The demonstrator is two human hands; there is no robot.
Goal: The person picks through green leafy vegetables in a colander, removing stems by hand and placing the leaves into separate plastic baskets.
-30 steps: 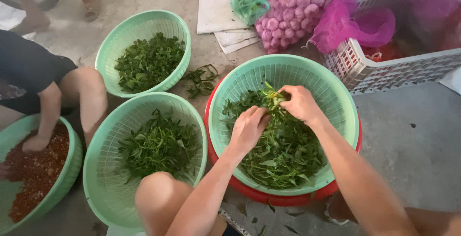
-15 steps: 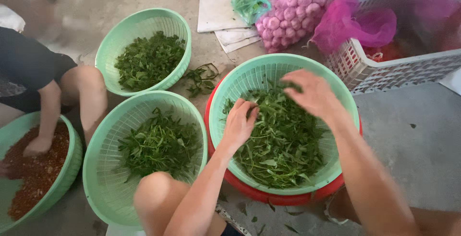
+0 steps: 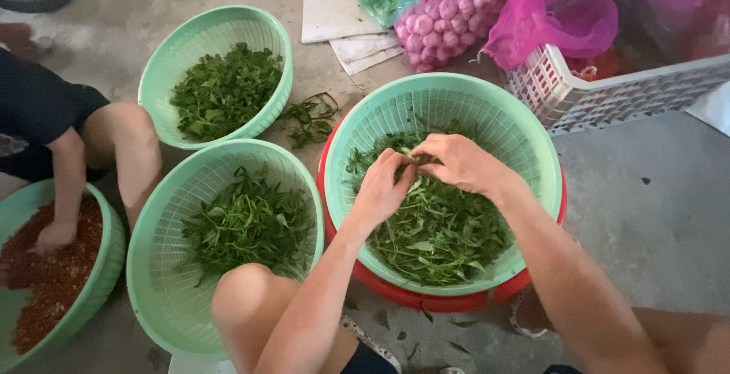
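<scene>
A pale green colander basket (image 3: 532,138) sits in a red basin (image 3: 395,290) and holds a heap of leafy green stems (image 3: 441,233). Both my hands meet over the back of that heap. My left hand (image 3: 380,187) pinches a stem with its fingertips. My right hand (image 3: 456,162) curls over the same stem from the right, touching the left hand's fingers. The stem between them is mostly hidden by the fingers.
Two more green baskets of greens stand at left (image 3: 163,267) and back left (image 3: 190,31), loose stems (image 3: 308,119) between them. Another person's arm (image 3: 65,191) reaches into a basket of red chillies (image 3: 38,283). A net bag of garlic (image 3: 449,9) and a white crate (image 3: 608,92) lie behind.
My right hand swung out to the right over the basket, then came back; both hands now meet again over the greens. The view has shifted slightly.
</scene>
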